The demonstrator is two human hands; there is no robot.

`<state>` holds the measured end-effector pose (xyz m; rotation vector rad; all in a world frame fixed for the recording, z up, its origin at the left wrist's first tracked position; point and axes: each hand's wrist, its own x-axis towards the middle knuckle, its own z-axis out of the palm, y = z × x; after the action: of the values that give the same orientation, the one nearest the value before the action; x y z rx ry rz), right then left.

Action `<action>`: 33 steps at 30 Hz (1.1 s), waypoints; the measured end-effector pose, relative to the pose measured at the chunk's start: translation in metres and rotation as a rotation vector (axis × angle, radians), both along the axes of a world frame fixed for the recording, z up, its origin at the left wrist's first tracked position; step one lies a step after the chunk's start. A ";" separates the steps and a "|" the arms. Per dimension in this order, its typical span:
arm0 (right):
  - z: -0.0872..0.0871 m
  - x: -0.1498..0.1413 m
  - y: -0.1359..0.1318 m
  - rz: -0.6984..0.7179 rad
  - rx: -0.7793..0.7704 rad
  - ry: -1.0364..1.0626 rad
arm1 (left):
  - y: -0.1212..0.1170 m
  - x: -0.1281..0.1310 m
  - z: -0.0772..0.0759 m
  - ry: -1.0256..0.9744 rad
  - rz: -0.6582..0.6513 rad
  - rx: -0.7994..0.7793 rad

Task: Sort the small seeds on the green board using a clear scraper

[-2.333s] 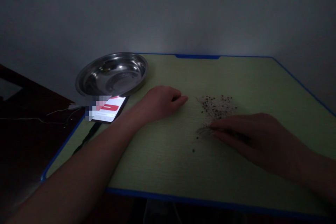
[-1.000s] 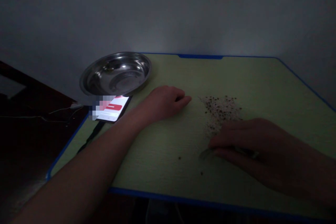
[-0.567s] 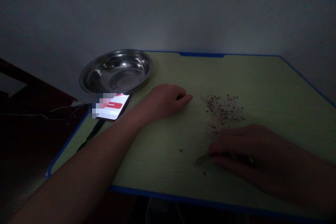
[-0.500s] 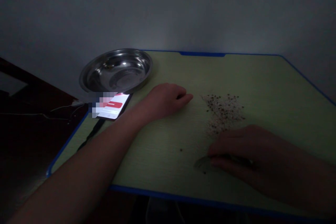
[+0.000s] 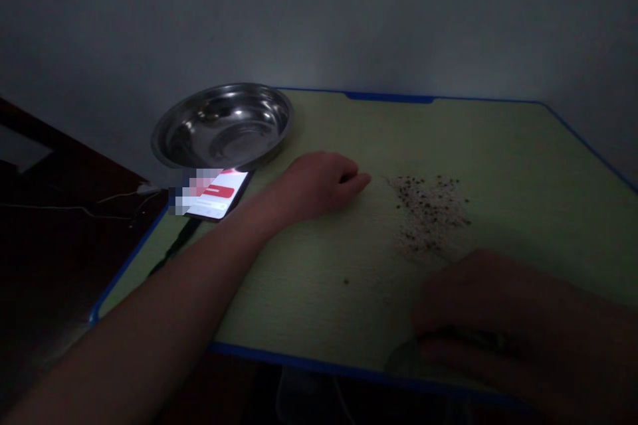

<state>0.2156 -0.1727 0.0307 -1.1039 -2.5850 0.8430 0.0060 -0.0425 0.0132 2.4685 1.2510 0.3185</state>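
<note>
My left hand (image 5: 329, 179) rests on the table in a loose curl, left of a scattered pile of pale grains mixed with small dark beans or seeds (image 5: 431, 212). A gap shows between its thumb and forefinger with nothing visible in it. My right hand (image 5: 468, 305) is closed near the table's front edge, below the pile. From its fingers sticks out a thin, see-through rounded piece (image 5: 405, 355); its kind is too dark to make out. One single seed (image 5: 345, 281) lies apart, left of my right hand.
A shiny steel basin (image 5: 224, 126) stands at the table's back left corner. Just in front of it lies a lit phone (image 5: 219, 199), with a dark strap or cable (image 5: 174, 249) beside it. Blue edging runs round the pale green table (image 5: 498, 146); a wall rises behind.
My right hand has drawn back toward the table's front edge with the see-through piece, away from the pile. A seed seen beside that piece is out of sight. My left hand stays put.
</note>
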 end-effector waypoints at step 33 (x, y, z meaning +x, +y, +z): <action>-0.003 -0.016 0.004 0.200 0.704 -0.083 | 0.000 -0.001 -0.004 0.013 -0.045 0.065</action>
<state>0.1992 -0.1691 0.0279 -0.6836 -2.7302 -0.1145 0.0051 -0.0429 0.0095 2.5534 1.2066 0.3373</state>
